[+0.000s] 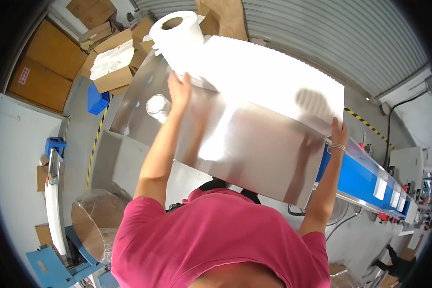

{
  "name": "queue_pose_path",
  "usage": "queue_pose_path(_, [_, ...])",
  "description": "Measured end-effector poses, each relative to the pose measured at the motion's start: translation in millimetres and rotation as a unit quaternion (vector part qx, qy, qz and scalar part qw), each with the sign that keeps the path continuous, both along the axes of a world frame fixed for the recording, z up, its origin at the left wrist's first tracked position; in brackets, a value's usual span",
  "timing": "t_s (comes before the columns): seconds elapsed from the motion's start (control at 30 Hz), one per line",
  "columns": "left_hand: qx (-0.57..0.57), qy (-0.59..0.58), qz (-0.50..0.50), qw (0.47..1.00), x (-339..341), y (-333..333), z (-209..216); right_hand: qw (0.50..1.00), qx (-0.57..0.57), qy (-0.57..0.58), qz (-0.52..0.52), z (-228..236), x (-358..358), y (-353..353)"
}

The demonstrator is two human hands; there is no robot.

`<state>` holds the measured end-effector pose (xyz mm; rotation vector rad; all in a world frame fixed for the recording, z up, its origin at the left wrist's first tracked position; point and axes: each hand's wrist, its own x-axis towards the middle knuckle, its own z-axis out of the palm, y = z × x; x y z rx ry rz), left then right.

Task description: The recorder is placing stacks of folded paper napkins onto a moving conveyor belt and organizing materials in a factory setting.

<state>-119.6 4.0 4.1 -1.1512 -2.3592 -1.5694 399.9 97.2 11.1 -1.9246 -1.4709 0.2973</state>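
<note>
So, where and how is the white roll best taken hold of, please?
Probably the white roll is best gripped by its upper end, from above, thumb inside the hollow core: that opening faces up, uncovered.

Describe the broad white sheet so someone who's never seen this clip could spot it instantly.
Find the shiny metal table in front of the pink shirt. Across its far part, stretching from the left hand to the right hand, lies the broad white sheet. Unlike the hollow-cored white roll at its far left, it is wide and flat.
</note>
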Motion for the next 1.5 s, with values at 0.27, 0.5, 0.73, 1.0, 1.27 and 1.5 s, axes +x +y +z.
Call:
queue_pose_path(0.27, [-0.001,-0.335,-0.039,0.941,-40.0,27.6,2.6,0.988,0.016,-0.081,-0.130,-10.1,-19.4,-4.4])
queue_pose_path(0.5, [-0.020,-0.270,-0.133,0.953,-54.8,30.2,0.9,0.980,0.061,-0.096,-0.162,-3.7,-39.3,-14.2])
queue_pose_path(0.73, [-0.100,-0.465,-0.279,0.834,-63.8,42.1,15.1,0.986,-0.077,-0.008,-0.149,22.3,-64.6,-11.5])
queue_pose_path(1.0, [-0.332,-0.443,-0.379,0.742,-54.8,78.0,29.1,0.958,-0.265,0.111,-0.014,29.8,-27.2,5.6])
queue_pose_path(1.27, [-0.346,-0.394,-0.412,0.746,-33.1,80.1,33.7,0.925,-0.296,0.227,0.074,37.0,-32.6,5.5])
queue_pose_path(1.5, [-0.354,-0.360,-0.391,0.770,-21.4,34.2,42.1,0.909,-0.341,0.210,0.111,46.9,-61.8,-36.4])
